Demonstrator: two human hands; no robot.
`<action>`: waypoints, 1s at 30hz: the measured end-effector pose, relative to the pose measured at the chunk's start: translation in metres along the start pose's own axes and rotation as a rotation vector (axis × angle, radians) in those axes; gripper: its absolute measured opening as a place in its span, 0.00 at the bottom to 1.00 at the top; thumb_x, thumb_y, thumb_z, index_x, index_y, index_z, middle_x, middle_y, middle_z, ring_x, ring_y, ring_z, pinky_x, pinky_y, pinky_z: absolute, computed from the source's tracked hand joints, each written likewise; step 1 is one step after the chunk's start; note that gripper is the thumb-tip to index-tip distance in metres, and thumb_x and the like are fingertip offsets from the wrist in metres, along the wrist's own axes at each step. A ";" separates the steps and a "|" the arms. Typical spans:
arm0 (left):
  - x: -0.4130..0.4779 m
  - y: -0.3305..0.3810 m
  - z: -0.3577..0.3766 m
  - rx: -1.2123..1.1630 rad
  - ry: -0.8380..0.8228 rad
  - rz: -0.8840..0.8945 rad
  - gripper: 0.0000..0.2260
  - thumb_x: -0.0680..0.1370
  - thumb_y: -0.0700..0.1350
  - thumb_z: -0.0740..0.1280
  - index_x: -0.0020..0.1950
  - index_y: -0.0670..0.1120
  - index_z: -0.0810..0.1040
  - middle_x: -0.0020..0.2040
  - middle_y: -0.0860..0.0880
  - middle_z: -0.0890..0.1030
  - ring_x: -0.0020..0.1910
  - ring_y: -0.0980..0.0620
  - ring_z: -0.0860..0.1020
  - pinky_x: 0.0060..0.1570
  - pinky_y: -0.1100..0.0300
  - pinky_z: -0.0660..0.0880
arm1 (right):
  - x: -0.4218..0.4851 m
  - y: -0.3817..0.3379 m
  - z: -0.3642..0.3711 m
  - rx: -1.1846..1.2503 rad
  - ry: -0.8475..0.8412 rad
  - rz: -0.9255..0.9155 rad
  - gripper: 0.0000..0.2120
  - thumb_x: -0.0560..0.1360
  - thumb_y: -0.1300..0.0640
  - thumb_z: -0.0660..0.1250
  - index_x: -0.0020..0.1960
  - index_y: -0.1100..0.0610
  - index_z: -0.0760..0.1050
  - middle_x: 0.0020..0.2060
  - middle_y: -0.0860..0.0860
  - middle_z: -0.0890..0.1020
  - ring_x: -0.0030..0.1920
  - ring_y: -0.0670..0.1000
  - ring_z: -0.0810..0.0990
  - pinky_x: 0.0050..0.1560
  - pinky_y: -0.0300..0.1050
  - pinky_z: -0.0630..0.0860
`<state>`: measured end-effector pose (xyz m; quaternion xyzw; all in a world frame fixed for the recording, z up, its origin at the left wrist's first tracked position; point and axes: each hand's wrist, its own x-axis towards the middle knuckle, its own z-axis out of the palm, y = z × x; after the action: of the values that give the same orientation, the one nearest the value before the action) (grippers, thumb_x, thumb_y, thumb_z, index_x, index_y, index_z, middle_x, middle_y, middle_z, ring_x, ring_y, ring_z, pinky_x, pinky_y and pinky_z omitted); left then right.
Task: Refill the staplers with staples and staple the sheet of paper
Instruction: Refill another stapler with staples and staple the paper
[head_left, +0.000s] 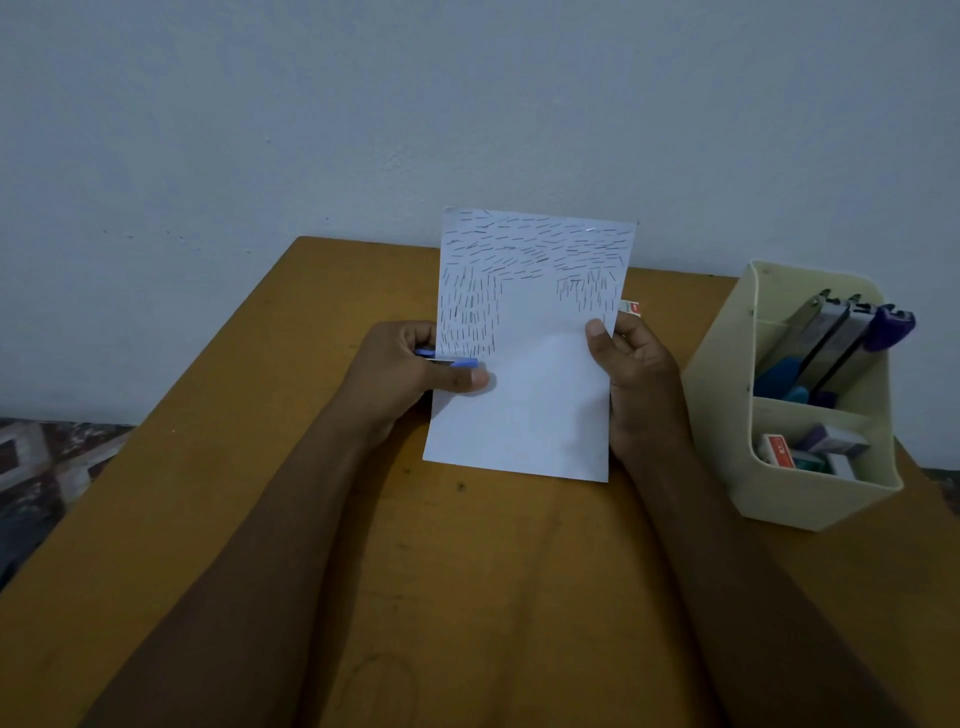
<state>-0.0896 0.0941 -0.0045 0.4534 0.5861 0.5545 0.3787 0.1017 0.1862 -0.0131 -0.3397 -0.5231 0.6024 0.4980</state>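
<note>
Head view shows the stapling step in hand. The left hand grips a blue stapler, fingers curled round it and thumb laid on the sheet of paper, the stapler's mouth over the sheet's edge nearest that hand. The right hand pinches the opposite edge, thumb in front, holding the sheet tilted up over the table. Staples crowd the paper above both hands. Next comes, I judge, a firm squeeze, then a shift toward bare paper below the thumb. Just outside the right hand stands a cream organiser holding spare staplers and staple boxes; nothing seems to block the squeeze.
</note>
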 end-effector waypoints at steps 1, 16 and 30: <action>0.001 -0.001 0.001 0.002 0.014 0.008 0.16 0.67 0.36 0.76 0.54 0.41 0.83 0.54 0.48 0.84 0.52 0.50 0.83 0.52 0.57 0.80 | 0.000 0.000 0.000 -0.003 -0.003 0.000 0.13 0.78 0.59 0.64 0.61 0.60 0.74 0.57 0.52 0.81 0.56 0.51 0.81 0.59 0.52 0.77; -0.002 0.004 -0.010 0.155 -0.119 -0.005 0.20 0.66 0.41 0.78 0.57 0.46 0.81 0.53 0.52 0.84 0.51 0.52 0.83 0.54 0.56 0.79 | 0.004 0.005 -0.002 0.010 0.012 -0.008 0.11 0.77 0.60 0.64 0.59 0.59 0.75 0.57 0.52 0.81 0.57 0.51 0.80 0.61 0.52 0.75; -0.005 0.007 -0.013 0.101 -0.146 -0.012 0.14 0.70 0.39 0.74 0.55 0.47 0.82 0.50 0.59 0.84 0.49 0.58 0.83 0.43 0.71 0.76 | 0.003 0.003 0.000 0.062 -0.002 -0.011 0.10 0.77 0.62 0.64 0.58 0.60 0.75 0.56 0.54 0.81 0.57 0.53 0.80 0.60 0.52 0.76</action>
<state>-0.0995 0.0848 0.0037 0.5078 0.5867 0.4874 0.4005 0.1006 0.1889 -0.0160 -0.3206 -0.5065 0.6160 0.5111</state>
